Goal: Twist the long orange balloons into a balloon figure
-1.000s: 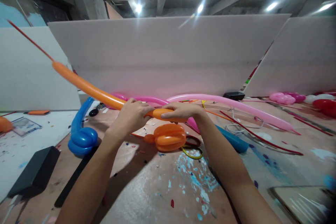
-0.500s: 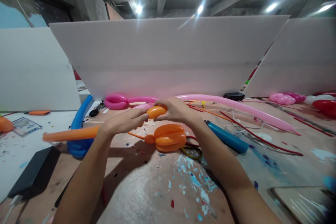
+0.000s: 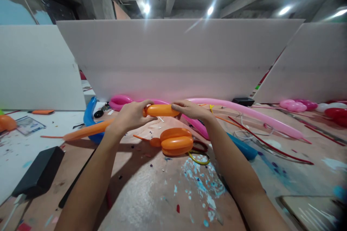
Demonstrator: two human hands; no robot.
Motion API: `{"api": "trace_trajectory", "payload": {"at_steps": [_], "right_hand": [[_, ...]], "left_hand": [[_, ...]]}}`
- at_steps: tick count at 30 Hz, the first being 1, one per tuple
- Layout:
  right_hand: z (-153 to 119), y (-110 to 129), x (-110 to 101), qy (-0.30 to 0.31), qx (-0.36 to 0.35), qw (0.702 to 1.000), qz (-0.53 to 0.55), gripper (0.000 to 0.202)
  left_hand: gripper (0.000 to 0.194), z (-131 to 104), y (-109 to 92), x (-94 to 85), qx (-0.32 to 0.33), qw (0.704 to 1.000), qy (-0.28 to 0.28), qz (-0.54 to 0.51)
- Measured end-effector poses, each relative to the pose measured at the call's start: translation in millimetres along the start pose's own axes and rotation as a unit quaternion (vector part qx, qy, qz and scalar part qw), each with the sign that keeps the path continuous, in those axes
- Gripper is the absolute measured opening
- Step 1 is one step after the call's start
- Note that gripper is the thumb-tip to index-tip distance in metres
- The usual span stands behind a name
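Note:
A long orange balloon (image 3: 162, 110) is stretched between my hands above the table. My left hand (image 3: 133, 115) pinches it at a twisted spot, and its tail runs out past my left wrist to a thin uninflated tip. At the other end of the bubble, my right hand (image 3: 189, 109) grips with thumb and fingers. Below them lies an orange segmented balloon shape (image 3: 176, 141), several bubbles bunched together with a small round bubble and thin tip pointing left. A yellow uninflated balloon loop (image 3: 200, 159) and a dark red one touch its right side.
A blue balloon (image 3: 90, 119) lies left, a pink balloon (image 3: 244, 112) curves behind. A teal pump (image 3: 244, 146) sits by my right forearm. A black box (image 3: 39, 171) with a cable is front left, a phone (image 3: 311, 209) front right. White boards (image 3: 179, 57) stand behind.
My hands have moved apart, and a longer stretch of orange balloon shows between them. The balloon's tail has swung, with its thin tip now visible at the left.

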State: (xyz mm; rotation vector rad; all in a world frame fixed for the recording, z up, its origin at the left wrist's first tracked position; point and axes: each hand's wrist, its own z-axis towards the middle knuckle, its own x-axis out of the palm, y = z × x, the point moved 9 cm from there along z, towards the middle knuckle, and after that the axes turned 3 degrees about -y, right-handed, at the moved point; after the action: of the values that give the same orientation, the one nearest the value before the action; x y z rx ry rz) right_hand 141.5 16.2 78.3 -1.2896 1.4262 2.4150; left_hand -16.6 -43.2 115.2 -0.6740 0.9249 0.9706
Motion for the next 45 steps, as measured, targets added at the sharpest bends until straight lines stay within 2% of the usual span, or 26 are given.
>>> {"api": "trace_trajectory", "payload": {"at_steps": [3,6,8,12,15,17,19,23,26,33,37,42,45], "right_hand": [[-0.6,6.4,-13.0,-0.070,-0.036,0.996,0.048,0.042],[-5.8,19.3,-22.7,-0.137,-0.071,0.985,0.073,0.056],[-6.6,22.1,-18.5,-0.124,-0.059,0.988,0.077,0.059],[-4.1,14.3,-3.0,-0.064,0.011,0.996,0.066,0.047],[-5.2,20.8,-11.7,-0.135,-0.017,0.990,0.034,0.038],[-9.2,30.8,-18.9,-0.190,-0.061,0.979,0.032,0.041],[-12.5,36.3,-20.8,-0.211,-0.081,0.973,0.048,0.047],[-11.0,26.0,-13.2,-0.160,-0.017,0.982,0.095,0.048],[-11.3,16.6,-11.9,-0.125,0.019,0.988,0.087,0.047],[-16.6,21.1,-25.2,-0.132,-0.044,0.990,0.020,0.054],[-13.9,18.3,-26.9,-0.131,-0.033,0.989,0.065,0.055],[-9.3,16.6,-25.9,-0.142,-0.026,0.986,0.081,0.038],[-4.8,12.2,-16.7,-0.139,0.003,0.985,0.106,0.035]], "left_hand": [[0.055,0.9,1.2,4.0,-0.007,1.000,0.015,0.014],[0.057,2.2,2.7,6.3,-0.009,0.999,0.009,0.035],[0.055,3.0,1.7,5.1,-0.001,0.999,-0.014,0.036],[0.056,3.1,-1.3,2.6,0.015,0.998,-0.044,0.031],[0.054,2.4,-1.5,4.4,0.012,0.999,-0.033,0.031],[0.053,2.0,-0.9,5.8,0.008,0.999,-0.025,0.037],[0.055,2.0,0.3,4.5,0.003,0.998,-0.034,0.046],[0.056,2.7,1.0,0.6,0.008,0.997,-0.067,0.041],[0.055,3.0,0.3,1.7,0.016,0.997,-0.071,0.031],[0.065,2.6,-3.6,8.1,0.015,0.998,-0.046,0.040],[0.062,3.0,-2.6,7.6,0.009,0.998,-0.043,0.046],[0.052,3.3,-4.6,7.5,0.026,0.998,-0.050,0.043],[0.054,3.6,-8.7,8.7,0.037,0.997,-0.060,0.044]]}}
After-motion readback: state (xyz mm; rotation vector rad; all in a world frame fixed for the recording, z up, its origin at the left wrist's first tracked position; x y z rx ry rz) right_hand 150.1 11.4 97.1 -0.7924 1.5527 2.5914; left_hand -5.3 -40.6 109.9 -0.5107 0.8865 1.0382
